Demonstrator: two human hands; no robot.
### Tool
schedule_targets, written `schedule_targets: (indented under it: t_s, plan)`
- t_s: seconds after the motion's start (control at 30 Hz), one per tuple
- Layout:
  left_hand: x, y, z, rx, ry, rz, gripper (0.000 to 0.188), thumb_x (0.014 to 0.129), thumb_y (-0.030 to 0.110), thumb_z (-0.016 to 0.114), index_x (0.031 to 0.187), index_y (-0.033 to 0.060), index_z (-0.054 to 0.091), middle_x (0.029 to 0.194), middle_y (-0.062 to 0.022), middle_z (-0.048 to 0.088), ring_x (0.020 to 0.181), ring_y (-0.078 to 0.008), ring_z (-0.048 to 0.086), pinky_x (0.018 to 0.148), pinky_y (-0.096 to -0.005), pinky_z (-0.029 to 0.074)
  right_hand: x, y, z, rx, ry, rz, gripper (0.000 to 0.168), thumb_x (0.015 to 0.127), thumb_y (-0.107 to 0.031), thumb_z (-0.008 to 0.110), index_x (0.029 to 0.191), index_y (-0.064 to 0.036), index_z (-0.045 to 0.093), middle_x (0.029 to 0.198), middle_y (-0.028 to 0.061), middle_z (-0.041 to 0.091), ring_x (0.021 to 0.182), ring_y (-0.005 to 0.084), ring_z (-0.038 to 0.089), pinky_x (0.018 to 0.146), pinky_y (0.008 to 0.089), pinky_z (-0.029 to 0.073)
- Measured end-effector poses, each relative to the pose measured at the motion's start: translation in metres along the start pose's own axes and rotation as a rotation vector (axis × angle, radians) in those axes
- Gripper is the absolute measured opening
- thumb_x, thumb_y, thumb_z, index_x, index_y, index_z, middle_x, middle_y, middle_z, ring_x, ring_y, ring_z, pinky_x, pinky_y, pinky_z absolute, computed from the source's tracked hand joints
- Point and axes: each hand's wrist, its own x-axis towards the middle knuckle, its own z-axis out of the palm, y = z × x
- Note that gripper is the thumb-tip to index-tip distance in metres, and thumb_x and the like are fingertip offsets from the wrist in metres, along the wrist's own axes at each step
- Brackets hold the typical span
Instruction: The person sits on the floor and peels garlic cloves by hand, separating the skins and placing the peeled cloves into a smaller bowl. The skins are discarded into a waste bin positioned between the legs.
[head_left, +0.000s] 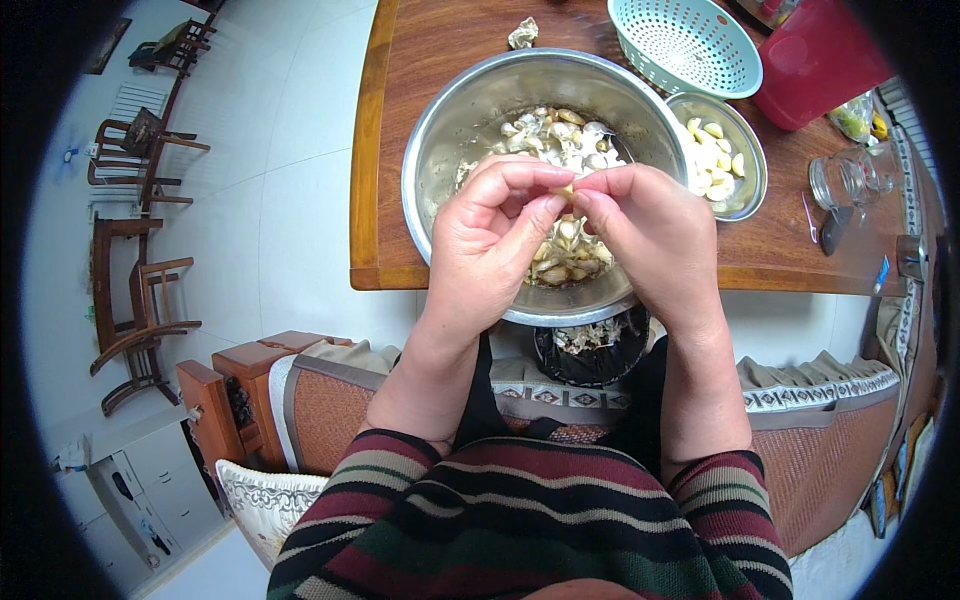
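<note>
Between the fingertips of my left hand (491, 232) and my right hand (652, 232) is a small pale garlic clove (564, 191). Both thumbs and forefingers pinch it, and they partly hide it. Below my hands stands a large stainless steel basin (442, 120), its near rim jutting past the table's edge. Unpeeled garlic cloves (562, 135) and loose skins lie in it, some hidden by my hands. To the right, a smaller metal bowl (754, 187) holds several peeled garlic cloves (716, 154).
A wooden table (397, 262) bears a pale green colander (675, 45), a red container (817, 67), a glass jar (840, 180) and a scrap of garlic skin (523, 34). Under the basin's near rim is a black-lined bin (592, 360) with skins. Wooden chairs (142, 165) line the left wall.
</note>
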Motion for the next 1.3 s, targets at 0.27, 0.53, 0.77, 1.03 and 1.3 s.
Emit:
schedule_targets:
  t_s: [0.27, 0.53, 0.77, 1.03, 1.3]
  plan:
    - [0.000, 0.002, -0.005, -0.176, -0.011, -0.061, 0.020, 0.087, -0.006, 0.057, 0.107, -0.0020, 0.058, 0.112, -0.0133, 0.057, 0.100, -0.0205, 0.062, 0.087, -0.0312, 0.054, 0.001, 0.001, -0.001, 0.039, 0.030, 0.072, 0.007, 0.085, -0.004, 0.063, 0.089, 0.001, 0.061, 0.079, 0.0064, 0.063, 0.069, 0.0096, 0.059, 0.061, 0.0226, 0.049]
    - [0.002, 0.008, -0.001, -0.244, 0.037, -0.125, 0.019, 0.091, -0.001, 0.054, 0.110, -0.0018, 0.056, 0.115, -0.0182, 0.059, 0.101, -0.0215, 0.062, 0.088, -0.0324, 0.054, 0.001, 0.001, -0.005, 0.087, 0.048, 0.041, 0.014, 0.084, -0.005, 0.067, 0.096, 0.000, 0.066, 0.083, 0.0062, 0.065, 0.073, 0.0097, 0.062, 0.064, 0.0218, 0.050]
    - [0.001, 0.003, 0.002, -0.109, 0.037, 0.005, 0.020, 0.091, -0.002, 0.053, 0.111, -0.0018, 0.055, 0.114, -0.0153, 0.060, 0.104, -0.0185, 0.060, 0.090, -0.0318, 0.051, 0.002, -0.006, -0.002, -0.036, 0.001, -0.066, 0.018, 0.081, -0.005, 0.070, 0.098, -0.002, 0.069, 0.081, 0.0081, 0.066, 0.070, 0.0126, 0.064, 0.060, 0.0237, 0.051]
    - [0.000, 0.008, 0.005, -0.170, 0.043, -0.087, 0.026, 0.092, -0.001, 0.054, 0.117, -0.0015, 0.050, 0.113, -0.0138, 0.060, 0.104, -0.0186, 0.061, 0.088, -0.0288, 0.051, 0.001, -0.005, -0.003, -0.035, 0.058, -0.014, 0.009, 0.083, -0.005, 0.067, 0.091, 0.000, 0.067, 0.080, 0.0077, 0.066, 0.069, 0.0107, 0.063, 0.060, 0.0232, 0.050]
    - [0.004, 0.015, 0.004, -0.250, 0.034, -0.209, 0.036, 0.091, 0.000, 0.054, 0.125, -0.0018, 0.045, 0.116, -0.0218, 0.060, 0.098, -0.0271, 0.065, 0.081, -0.0297, 0.056, 0.004, 0.006, -0.012, 0.212, 0.150, 0.153, 0.011, 0.090, -0.008, 0.062, 0.096, 0.001, 0.064, 0.080, 0.0013, 0.066, 0.071, 0.0056, 0.059, 0.064, 0.0204, 0.048]
